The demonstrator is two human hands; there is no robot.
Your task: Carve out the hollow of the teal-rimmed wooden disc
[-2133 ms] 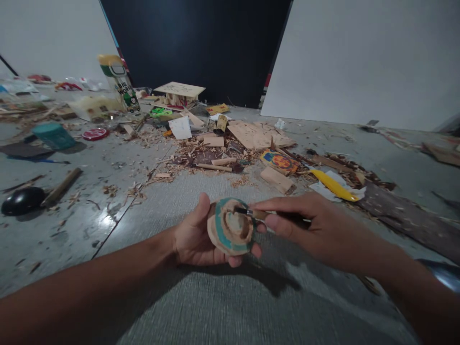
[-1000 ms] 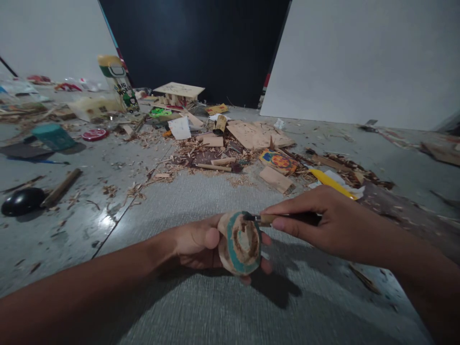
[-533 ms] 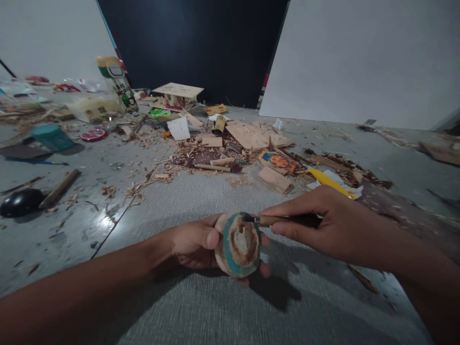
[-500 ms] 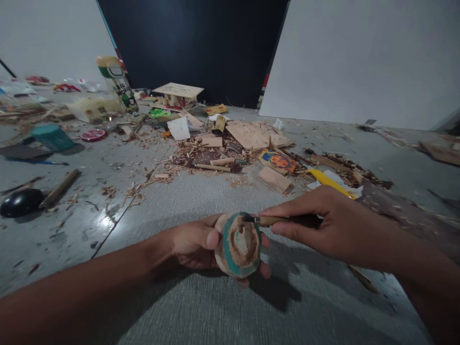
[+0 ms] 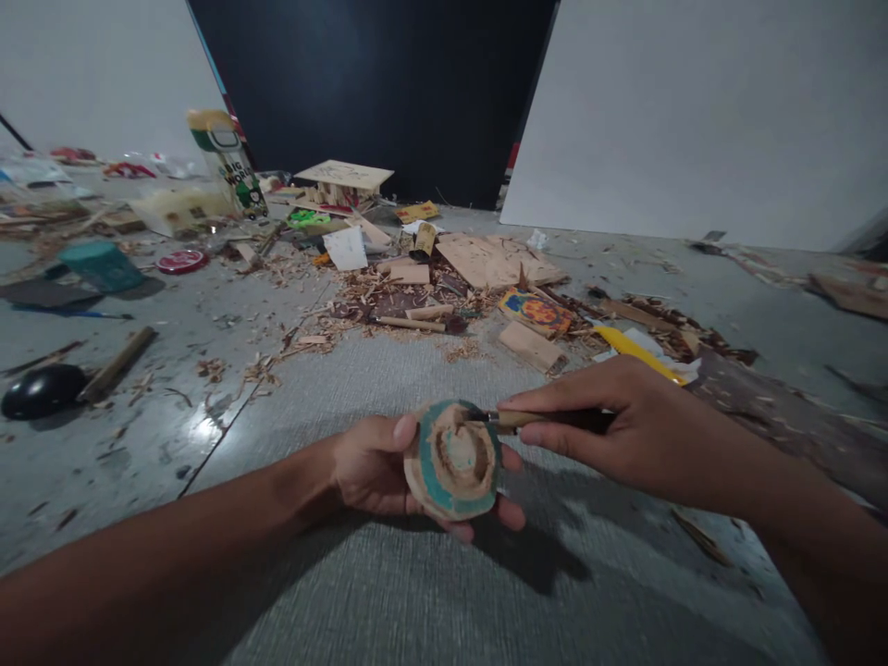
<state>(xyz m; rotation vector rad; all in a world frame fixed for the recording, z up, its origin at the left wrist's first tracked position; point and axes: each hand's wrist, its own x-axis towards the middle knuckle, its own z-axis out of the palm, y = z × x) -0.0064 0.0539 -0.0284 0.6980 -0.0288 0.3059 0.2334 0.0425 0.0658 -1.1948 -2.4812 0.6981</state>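
Observation:
Cupped in my left hand (image 5: pixel 378 462) is a round wooden piece (image 5: pixel 437 486), with the thumb on its near-left rim and fingers underneath. Its upper face carries a teal painted ring around a rough, carved hollow with a raised middle. My right hand (image 5: pixel 610 425) grips a small carving tool (image 5: pixel 511 419) by its wooden handle, pinched between thumb and fingers. The tool's dark metal tip lies over the upper edge of the hollow and seems to touch the wood there. Part of the handle is hidden in the right hand.
Wood shavings, scraps and a flat board (image 5: pixel 492 259) lie ahead on the grey floor. A yellow cutter-like item (image 5: pixel 638 351) sits beyond my right hand. To the left are a black rounded object (image 5: pixel 43 390), a teal block (image 5: pixel 101 265) and a red lid (image 5: pixel 181 262).
The wooden piece has shifted slightly left and up and turned in my left hand, showing its hollow from a different angle. The tool tip now sits further in over the carved rim.

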